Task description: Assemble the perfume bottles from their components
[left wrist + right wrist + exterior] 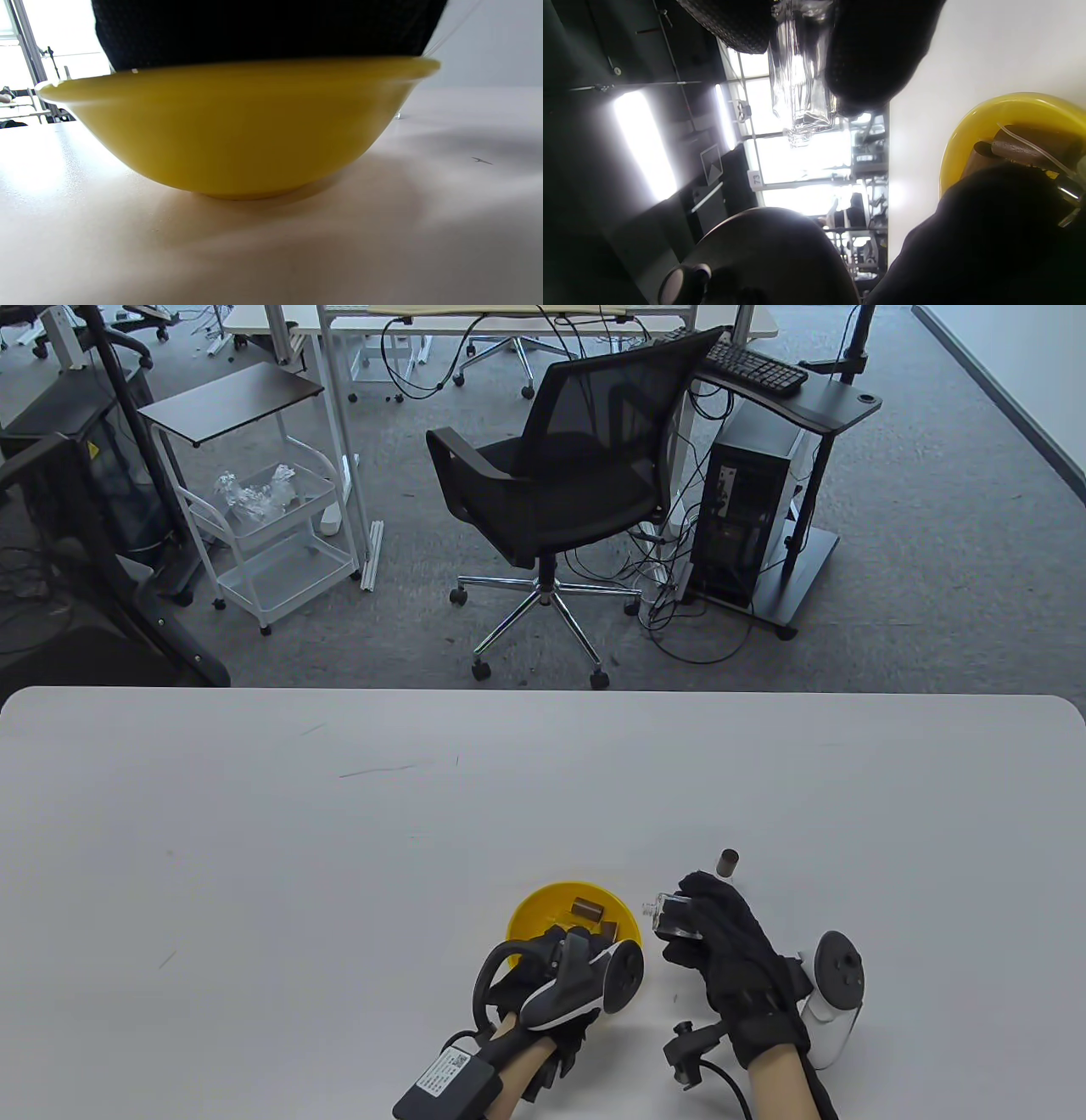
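Note:
A yellow bowl [530, 912] sits near the table's front edge and holds several brown caps [587, 909]. My left hand [567, 943] reaches over the near rim into the bowl; its fingertips are hidden. In the left wrist view the bowl's side [246, 135] fills the frame under the black glove. My right hand [691, 920] holds a clear glass bottle [673, 918] just right of the bowl, neck pointing left. The right wrist view shows the bottle [799, 84] between gloved fingers [874, 51], with the bowl [961, 140], caps and a thin clear tube [1031, 148] by the left glove.
One brown cap [729, 862] stands upright on the white table [339, 857] just beyond my right hand. An office chair [568, 492] and a cart stand on the floor past the table's far edge.

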`<state>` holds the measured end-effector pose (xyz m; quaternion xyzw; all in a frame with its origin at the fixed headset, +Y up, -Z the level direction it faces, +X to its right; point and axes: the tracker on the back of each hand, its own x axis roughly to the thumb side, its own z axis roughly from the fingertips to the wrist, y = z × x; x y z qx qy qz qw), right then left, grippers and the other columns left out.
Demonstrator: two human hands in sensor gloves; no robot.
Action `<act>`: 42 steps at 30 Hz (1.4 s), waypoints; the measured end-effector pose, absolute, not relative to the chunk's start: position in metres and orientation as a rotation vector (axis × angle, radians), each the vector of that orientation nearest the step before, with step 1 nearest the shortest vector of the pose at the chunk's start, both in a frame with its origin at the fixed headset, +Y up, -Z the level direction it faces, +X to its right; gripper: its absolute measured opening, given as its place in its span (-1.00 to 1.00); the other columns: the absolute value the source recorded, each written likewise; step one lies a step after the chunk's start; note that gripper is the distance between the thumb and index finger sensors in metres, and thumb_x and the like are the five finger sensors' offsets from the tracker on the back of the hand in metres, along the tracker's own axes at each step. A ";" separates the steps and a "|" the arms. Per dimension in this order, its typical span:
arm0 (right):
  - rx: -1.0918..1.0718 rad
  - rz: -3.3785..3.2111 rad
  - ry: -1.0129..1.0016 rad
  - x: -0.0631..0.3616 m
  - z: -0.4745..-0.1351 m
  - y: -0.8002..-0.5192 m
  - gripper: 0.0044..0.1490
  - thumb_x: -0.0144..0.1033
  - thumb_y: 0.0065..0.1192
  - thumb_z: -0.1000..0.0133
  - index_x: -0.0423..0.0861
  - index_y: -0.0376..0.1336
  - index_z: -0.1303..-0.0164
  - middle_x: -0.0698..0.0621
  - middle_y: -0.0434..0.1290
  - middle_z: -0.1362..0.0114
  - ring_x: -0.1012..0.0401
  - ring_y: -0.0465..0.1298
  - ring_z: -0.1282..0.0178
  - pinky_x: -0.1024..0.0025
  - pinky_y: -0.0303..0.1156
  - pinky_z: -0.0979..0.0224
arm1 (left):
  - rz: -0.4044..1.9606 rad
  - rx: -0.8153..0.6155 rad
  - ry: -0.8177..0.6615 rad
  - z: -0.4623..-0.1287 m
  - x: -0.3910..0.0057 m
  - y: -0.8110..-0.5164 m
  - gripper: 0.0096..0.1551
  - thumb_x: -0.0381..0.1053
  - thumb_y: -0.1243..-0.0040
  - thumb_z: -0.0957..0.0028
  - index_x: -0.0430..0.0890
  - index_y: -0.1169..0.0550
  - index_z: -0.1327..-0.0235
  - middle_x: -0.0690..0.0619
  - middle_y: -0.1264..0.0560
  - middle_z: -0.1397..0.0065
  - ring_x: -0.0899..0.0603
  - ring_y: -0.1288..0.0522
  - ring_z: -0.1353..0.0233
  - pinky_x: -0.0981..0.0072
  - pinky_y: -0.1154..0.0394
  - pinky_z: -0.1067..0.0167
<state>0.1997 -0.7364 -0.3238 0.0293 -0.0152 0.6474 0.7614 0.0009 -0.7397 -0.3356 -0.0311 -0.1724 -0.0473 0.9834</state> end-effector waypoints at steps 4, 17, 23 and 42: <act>0.064 1.419 -0.031 0.199 -0.324 -0.737 -0.43 -0.32 0.03 -0.40 -0.25 0.07 -0.57 -0.27 0.33 -0.48 -0.18 0.51 -0.22 0.25 0.56 -0.16 | -0.136 -0.044 -0.346 -0.335 0.002 -0.746 -0.49 0.13 -0.40 -0.02 0.10 -0.64 -0.26 0.06 -0.58 -0.25 -0.15 -0.57 -0.18 0.06 -0.54 -0.17; 0.041 1.413 -0.037 0.202 -0.324 -0.738 -0.43 -0.32 0.03 -0.40 -0.25 0.06 -0.57 -0.27 0.32 -0.48 -0.19 0.50 -0.23 0.23 0.55 -0.17 | -0.079 -0.095 -0.351 -0.339 -0.003 -0.748 -0.54 0.11 -0.41 -0.05 0.26 -0.61 -0.24 0.09 -0.53 -0.29 -0.14 -0.52 -0.21 0.06 -0.51 -0.22; 0.044 1.400 -0.030 0.202 -0.324 -0.738 -0.43 -0.32 0.03 -0.40 -0.25 0.06 -0.57 -0.27 0.32 -0.49 -0.19 0.50 -0.23 0.23 0.55 -0.17 | -0.051 -0.125 -0.353 -0.341 -0.004 -0.748 -0.56 0.09 -0.42 -0.05 0.22 -0.63 -0.22 0.07 -0.52 -0.28 -0.16 -0.52 -0.20 0.05 -0.51 -0.21; 0.053 1.348 -0.005 0.202 -0.324 -0.739 -0.42 -0.31 0.02 -0.41 -0.25 0.05 -0.58 -0.28 0.31 -0.50 -0.20 0.49 -0.25 0.22 0.54 -0.19 | 0.138 -0.198 -0.355 -0.350 -0.020 -0.753 -0.56 0.09 -0.41 -0.07 0.19 -0.62 -0.23 0.07 -0.46 -0.32 -0.16 -0.44 -0.26 0.03 -0.43 -0.29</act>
